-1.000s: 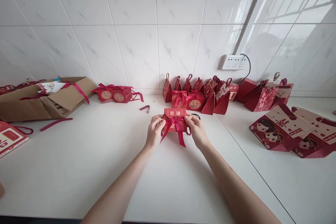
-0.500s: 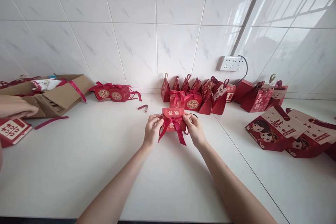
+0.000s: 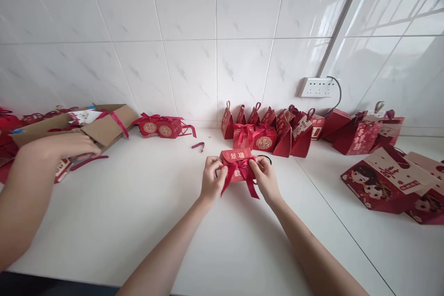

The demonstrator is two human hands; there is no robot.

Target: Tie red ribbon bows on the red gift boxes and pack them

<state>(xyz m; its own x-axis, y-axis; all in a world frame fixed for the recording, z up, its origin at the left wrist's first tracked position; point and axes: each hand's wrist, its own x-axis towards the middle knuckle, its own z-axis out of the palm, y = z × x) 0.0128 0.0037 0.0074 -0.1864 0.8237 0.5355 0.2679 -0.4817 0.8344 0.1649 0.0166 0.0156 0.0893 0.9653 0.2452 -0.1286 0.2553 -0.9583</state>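
A small red gift box (image 3: 229, 153) with pale Chinese characters sits on the white table in front of me. Across its front is a dark-red ribbon (image 3: 240, 165) tied in a bow, its two tails hanging down. My left hand (image 3: 212, 176) pinches the bow's left side between thumb and fingers. On the right side, my right hand (image 3: 266, 177) pinches the other loop. A thin black loop (image 3: 268, 157) shows just behind my right fingers; I cannot tell what it belongs to.
Red gift boxes (image 3: 265, 141) stand behind, with larger printed boxes (image 3: 381, 180) at right. Two bow-tied boxes (image 3: 160, 127) are near the wall. At left, another person's hand (image 3: 78, 144) is at a cardboard box (image 3: 116, 125). A ribbon scrap (image 3: 198, 145) lies mid-table.
The view has swung slightly left. The other person's arm has come further in, over the cardboard box's near side. Both my hands remain on the bow, the left one a little lower on it.
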